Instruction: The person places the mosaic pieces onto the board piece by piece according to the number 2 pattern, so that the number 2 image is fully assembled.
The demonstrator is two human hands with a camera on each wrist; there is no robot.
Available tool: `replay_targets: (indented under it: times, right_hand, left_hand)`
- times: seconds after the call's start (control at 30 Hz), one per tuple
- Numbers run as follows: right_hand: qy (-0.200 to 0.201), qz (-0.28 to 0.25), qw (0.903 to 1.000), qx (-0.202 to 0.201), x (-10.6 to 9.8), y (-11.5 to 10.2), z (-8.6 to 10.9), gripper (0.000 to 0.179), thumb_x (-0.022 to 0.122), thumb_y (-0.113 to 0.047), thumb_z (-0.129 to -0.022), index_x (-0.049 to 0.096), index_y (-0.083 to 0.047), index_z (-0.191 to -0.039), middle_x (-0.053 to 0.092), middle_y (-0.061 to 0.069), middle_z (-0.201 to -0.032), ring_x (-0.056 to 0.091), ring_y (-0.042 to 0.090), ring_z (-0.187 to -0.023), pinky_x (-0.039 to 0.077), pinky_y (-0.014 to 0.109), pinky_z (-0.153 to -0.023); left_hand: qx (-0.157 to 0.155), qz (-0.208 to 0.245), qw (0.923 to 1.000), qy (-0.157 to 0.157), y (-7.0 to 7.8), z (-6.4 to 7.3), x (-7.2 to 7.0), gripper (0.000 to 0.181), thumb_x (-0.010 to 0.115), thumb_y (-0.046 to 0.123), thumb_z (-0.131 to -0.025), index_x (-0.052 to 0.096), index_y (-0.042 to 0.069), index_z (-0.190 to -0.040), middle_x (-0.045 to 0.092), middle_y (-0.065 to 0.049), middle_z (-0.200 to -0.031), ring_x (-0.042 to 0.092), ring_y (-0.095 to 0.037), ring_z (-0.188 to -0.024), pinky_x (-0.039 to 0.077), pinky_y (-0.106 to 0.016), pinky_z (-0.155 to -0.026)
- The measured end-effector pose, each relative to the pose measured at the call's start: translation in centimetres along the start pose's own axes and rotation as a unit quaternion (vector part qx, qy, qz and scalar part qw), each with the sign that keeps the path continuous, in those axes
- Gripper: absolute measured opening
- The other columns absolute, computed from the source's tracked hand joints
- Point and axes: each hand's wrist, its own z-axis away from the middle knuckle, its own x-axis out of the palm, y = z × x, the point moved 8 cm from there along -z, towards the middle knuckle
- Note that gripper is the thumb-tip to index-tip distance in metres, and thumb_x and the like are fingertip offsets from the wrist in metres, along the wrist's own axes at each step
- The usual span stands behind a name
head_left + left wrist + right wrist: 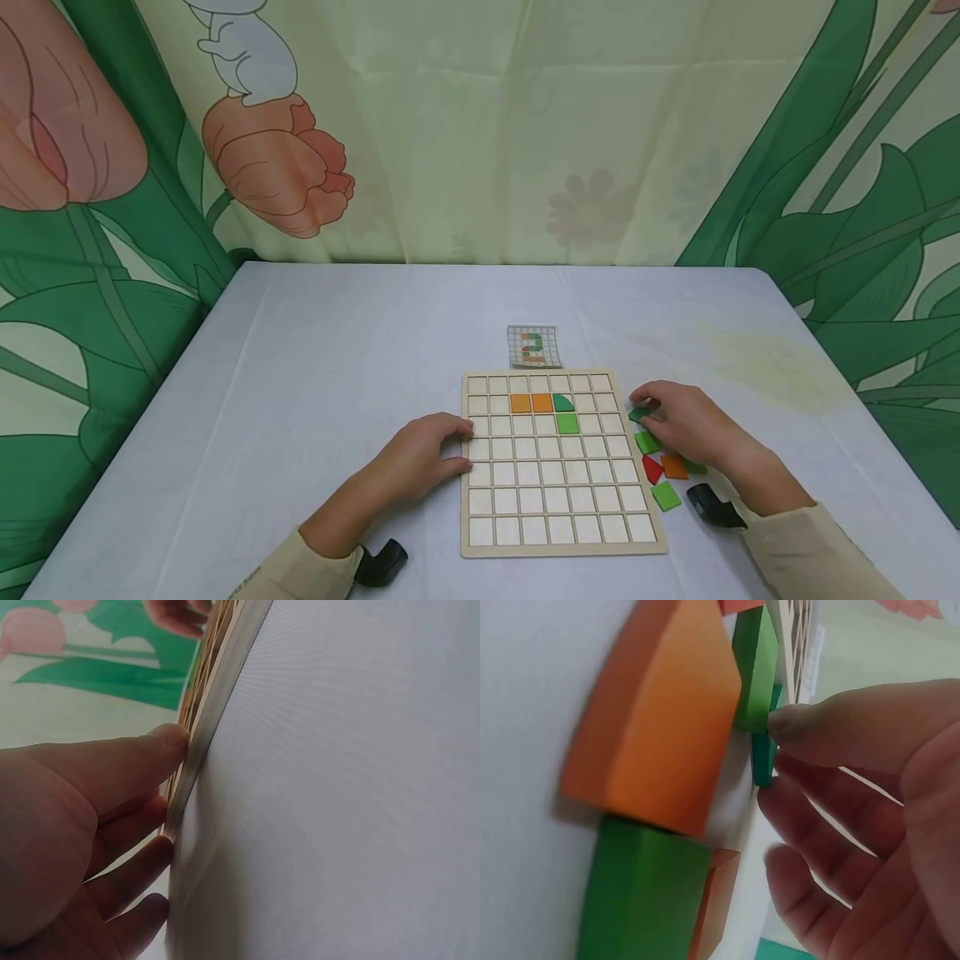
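A wooden grid board (pixel 562 550) lies on the table. In it sit two orange squares (pixel 531 403), a dark green quarter-round piece (pixel 562 403) and a light green square (pixel 567 423). My left hand (pixel 416 454) rests against the board's left edge, thumb and fingertips touching its side. Beyond the right edge, my right hand (pixel 693 425) pinches a dark green piece (pixel 762 759) between thumb and finger. In the right wrist view, a light green block (pixel 756 671) lies right at the thumb tip.
Near my right hand lie a red piece (pixel 652 469), an orange piece (pixel 674 467) and green pieces (pixel 666 497). Behind the board is a small pattern card (pixel 533 347). A patterned curtain (pixel 480 150) hangs beyond the white-covered table (pixel 337 333).
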Motion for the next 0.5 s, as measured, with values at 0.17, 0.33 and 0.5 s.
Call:
replay_targets:
  times: [0.17, 0.33, 0.5]
  right_hand:
    - [-0.004, 0.011, 0.9999, 0.007, 0.02, 0.13, -0.09, 0.033, 0.073, -0.018, -0.092, 0.065, -0.002, -0.119, 0.066, 0.012, -0.108, 0.059, 0.029, -0.093, 0.056, 0.051, -0.084]
    - [-0.013, 0.009, 0.9998, 0.008, 0.0, 0.08, -0.1, 0.031, 0.069, -0.011, -0.091, 0.065, -0.002, -0.121, 0.066, 0.015, -0.11, 0.058, 0.031, -0.094, 0.055, 0.052, -0.086]
    - [-0.011, 0.002, 0.9999, 0.006, 0.06, -0.01, -0.06, 0.032, 0.063, -0.003, -0.091, 0.063, 0.0, -0.122, 0.065, 0.013, -0.106, 0.057, 0.028, -0.089, 0.057, 0.046, -0.08]
  left_hand:
    - [-0.001, -0.001, 1.0, 0.002, -0.07, 0.02, -0.01, 0.034, 0.081, 0.013, -0.085, 0.068, 0.007, -0.116, 0.067, -0.005, -0.12, 0.059, -0.024, -0.12, 0.047, -0.044, -0.103]
    - [-0.003, -0.002, 1.0, 0.003, -0.04, 0.04, -0.06, 0.034, 0.08, 0.013, -0.085, 0.068, 0.006, -0.117, 0.067, -0.004, -0.119, 0.059, -0.024, -0.119, 0.047, -0.044, -0.103]
    - [-0.001, 0.0, 1.0, 0.002, 0.11, 0.06, -0.1, 0.033, 0.081, 0.011, -0.085, 0.068, 0.005, -0.115, 0.067, -0.006, -0.119, 0.06, -0.025, -0.119, 0.047, -0.045, -0.103]
